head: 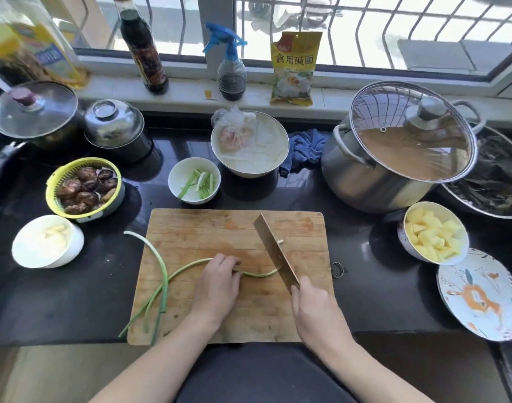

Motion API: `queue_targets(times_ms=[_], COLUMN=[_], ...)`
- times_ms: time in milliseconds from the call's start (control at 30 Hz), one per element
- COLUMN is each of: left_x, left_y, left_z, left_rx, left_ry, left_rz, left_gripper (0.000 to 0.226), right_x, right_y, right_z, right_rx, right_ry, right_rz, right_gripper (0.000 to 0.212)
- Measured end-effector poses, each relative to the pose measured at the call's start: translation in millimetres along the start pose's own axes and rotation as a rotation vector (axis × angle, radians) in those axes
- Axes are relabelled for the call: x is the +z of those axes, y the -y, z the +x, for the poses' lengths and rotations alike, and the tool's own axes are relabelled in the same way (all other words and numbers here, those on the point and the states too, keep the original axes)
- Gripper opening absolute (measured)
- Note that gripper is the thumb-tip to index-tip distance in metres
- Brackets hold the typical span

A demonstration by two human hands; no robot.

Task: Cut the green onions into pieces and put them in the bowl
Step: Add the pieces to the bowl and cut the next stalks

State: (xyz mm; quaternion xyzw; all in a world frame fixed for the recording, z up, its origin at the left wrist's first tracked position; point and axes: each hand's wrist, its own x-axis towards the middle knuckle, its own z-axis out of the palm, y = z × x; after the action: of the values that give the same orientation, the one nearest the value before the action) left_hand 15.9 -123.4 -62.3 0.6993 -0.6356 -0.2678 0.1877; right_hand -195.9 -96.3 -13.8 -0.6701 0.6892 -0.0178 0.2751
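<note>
Two bare forearms reach up from the bottom edge over a dark lap to a wooden cutting board lying on a black glossy counter. From the left: a white bowl of pale pieces sits near the front, behind it a yellow-green basket of dark mushrooms, and further back a lidded pan beside an upturned steel bowl. Green onions trail off the board's left edge, one stalk curving across it. The left hand presses fingertips down on that stalk, pinning it. Behind the board, a small white bowl holds a few cut green strips. The right hand is closed around the handle of a cleaver, whose blade meets the stalk's right end. Further right stand a steel pot under a glass lid, a bowl of yellow cubes and a patterned plate. Bottles and a yellow packet line the sunlit windowsill below barred panes.
</note>
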Motion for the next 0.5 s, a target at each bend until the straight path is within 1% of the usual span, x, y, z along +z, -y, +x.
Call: queue_targets(times_ms=[67,133,200,300,400,500], left_x=[-4,-6,-6,-3,-1,-1], left_y=[9,17,20,20,19,21], left_z=[-3,-4,-3,3,8,11], left_rx=[-0.070,-0.088,-0.069,-0.023,0.037,0.107], left_ry=[-0.005,0.015,0.045,0.095,0.116,0.138], left_rz=[-0.042,-0.057,-0.054,-0.045,0.014,0.099], left_gripper=[0.025,0.028,0.029,0.025,0.015,0.005], right_x=[6,13,19,30,37,42], right_y=[-2,2,7,21,37,63], right_z=[-19,-32,-35,-35,-31,-9], right_rx=[-0.006,-0.033,-0.053,0.002,-0.031,0.128], right_ry=[0.029,0.068,0.103,0.146,0.092,0.083], right_rz=[0.005,0.017,-0.012,-0.023,-0.073,0.041], right_gripper=[0.024,0.020,0.018,0.018,0.012,0.014])
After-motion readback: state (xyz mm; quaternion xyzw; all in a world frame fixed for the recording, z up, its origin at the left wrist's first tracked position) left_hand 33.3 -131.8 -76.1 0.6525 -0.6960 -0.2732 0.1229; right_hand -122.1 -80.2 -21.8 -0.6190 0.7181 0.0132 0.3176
